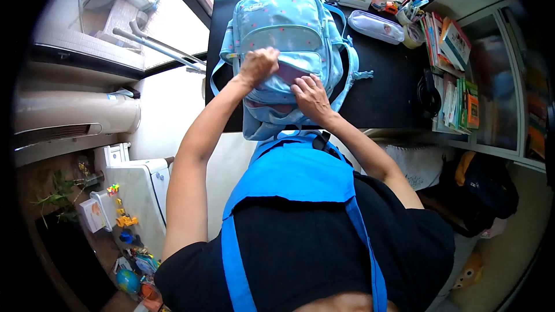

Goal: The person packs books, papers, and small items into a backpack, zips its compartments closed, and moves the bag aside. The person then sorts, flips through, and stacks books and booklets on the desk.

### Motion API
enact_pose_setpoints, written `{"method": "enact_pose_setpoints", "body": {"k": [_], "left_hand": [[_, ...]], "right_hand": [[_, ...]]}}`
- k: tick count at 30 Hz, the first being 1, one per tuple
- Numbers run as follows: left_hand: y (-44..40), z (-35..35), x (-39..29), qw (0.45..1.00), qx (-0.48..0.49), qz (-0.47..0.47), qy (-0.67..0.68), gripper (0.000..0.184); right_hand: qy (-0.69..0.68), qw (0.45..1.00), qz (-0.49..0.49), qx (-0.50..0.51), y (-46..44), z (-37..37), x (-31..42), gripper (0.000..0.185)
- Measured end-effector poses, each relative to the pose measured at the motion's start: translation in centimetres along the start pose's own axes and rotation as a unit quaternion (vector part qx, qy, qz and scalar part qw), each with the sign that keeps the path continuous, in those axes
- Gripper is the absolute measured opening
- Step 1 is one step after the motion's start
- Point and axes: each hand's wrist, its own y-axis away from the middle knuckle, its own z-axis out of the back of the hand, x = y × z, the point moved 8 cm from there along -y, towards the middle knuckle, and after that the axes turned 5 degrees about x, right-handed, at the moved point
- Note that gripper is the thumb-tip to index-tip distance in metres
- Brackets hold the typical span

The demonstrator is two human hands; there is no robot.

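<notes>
A light blue backpack (pixel 278 16) with small pink dots lies on the black desk (pixel 387 89), its front pockets facing up. The lower front pocket (pixel 296 68) gapes, showing a pinkish lining. At the upper left corner of that opening my left hand (pixel 259 66) is closed, slightly blurred; whatever its fingers pinch is hidden. My right hand (pixel 313 99) grips the pocket's fabric on the right side, fingers bent over the edge. Another opening with pinkish lining shows lower on the bag. Straps hang out on both sides of it.
Behind the bag are a clear pencil case (pixel 376 26), a pen holder (pixel 411 11) and a small figurine (pixel 378 0). Books (pixel 454 52) and black headphones (pixel 428 93) line the desk's right side. Crutch-like metal poles (pixel 156 46) lean at left, near a white cabinet (pixel 139 190).
</notes>
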Motion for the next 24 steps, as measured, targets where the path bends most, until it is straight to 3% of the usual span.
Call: {"method": "enact_pose_setpoints", "body": {"k": [2, 4, 8, 10, 14, 17, 19, 21, 24], "left_hand": [[-0.9, 2.9, 1.8, 0.981, -0.115, -0.003, 0.157, 0.018], [-1.4, 4.2, 2.2, 0.974, -0.127, 0.011, 0.19, 0.018], [-2.2, 4.3, 4.0, 0.962, -0.09, 0.037, 0.256, 0.02], [-1.9, 4.2, 4.5, 0.955, -0.067, 0.034, 0.287, 0.022], [0.0, 3.3, 4.6, 0.954, 0.045, 0.026, 0.295, 0.035], [3.7, 2.1, 7.0, 0.917, -0.022, 0.109, 0.384, 0.029], [7.5, -0.8, 10.5, 0.869, -0.155, 0.146, 0.446, 0.026], [12.3, -4.9, 12.6, 0.83, -0.16, 0.297, 0.444, 0.029], [16.0, -9.6, 10.8, 0.777, -0.098, 0.349, 0.515, 0.031]], "right_hand": [[0.03, 0.998, 0.025, -0.047, 0.4, 1.1, 0.7, 0.02], [0.014, 0.999, 0.011, -0.029, -0.3, 2.0, 0.5, 0.021], [-0.007, 0.999, -0.007, -0.04, -2.3, 4.0, 0.3, 0.022], [-0.059, 0.995, -0.074, -0.008, -3.1, 4.9, -0.4, 0.028], [-0.119, 0.985, -0.108, -0.055, -3.0, 4.5, -1.8, 0.035], [-0.102, 0.988, -0.106, -0.05, -2.0, 4.9, -2.3, 0.03], [-0.094, 0.986, -0.115, -0.071, -1.0, 5.2, -3.3, 0.026], [-0.118, 0.981, -0.138, -0.069, 0.9, 5.6, -4.4, 0.021], [-0.156, 0.974, -0.153, -0.052, 4.4, 4.7, -5.8, 0.017]]}}
